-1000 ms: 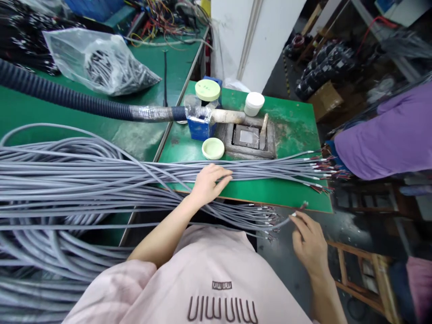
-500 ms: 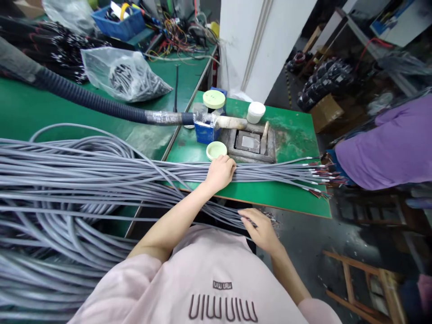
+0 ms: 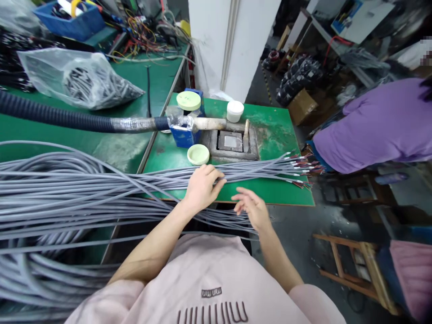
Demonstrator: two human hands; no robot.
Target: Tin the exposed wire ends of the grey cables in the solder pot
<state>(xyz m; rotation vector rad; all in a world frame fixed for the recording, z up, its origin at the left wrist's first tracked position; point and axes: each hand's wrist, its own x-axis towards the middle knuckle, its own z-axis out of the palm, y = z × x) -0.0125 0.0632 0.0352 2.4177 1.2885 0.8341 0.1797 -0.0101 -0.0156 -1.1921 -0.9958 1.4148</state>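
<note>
A long bundle of grey cables (image 3: pixel 251 171) runs across the green table, with stripped ends showing coloured wires (image 3: pixel 305 164) at the right. My left hand (image 3: pixel 204 186) lies over this bundle, its fingers curled round some cables; the underside of the grip is hidden. Just to the right, my right hand (image 3: pixel 251 207) is raised in front of the table edge, fingers apart and nothing between them. Below it hangs a second group of grey cables (image 3: pixel 219 217), between the table edge and my body.
Behind the bundle sit a square metal pot (image 3: pixel 232 143) with a brush-like tool (image 3: pixel 246 137), a pale round dish (image 3: pixel 198 154) and a white tub (image 3: pixel 235 111). A ribbed hose (image 3: pixel 74 119) crosses from the left. At right are a person in purple (image 3: pixel 371 121) and a wooden stool (image 3: pixel 361 265).
My right hand has come up off the lower cables and spread its fingers. My left hand stays on the upper bundle, its thumb now further out. The view has shifted right.
</note>
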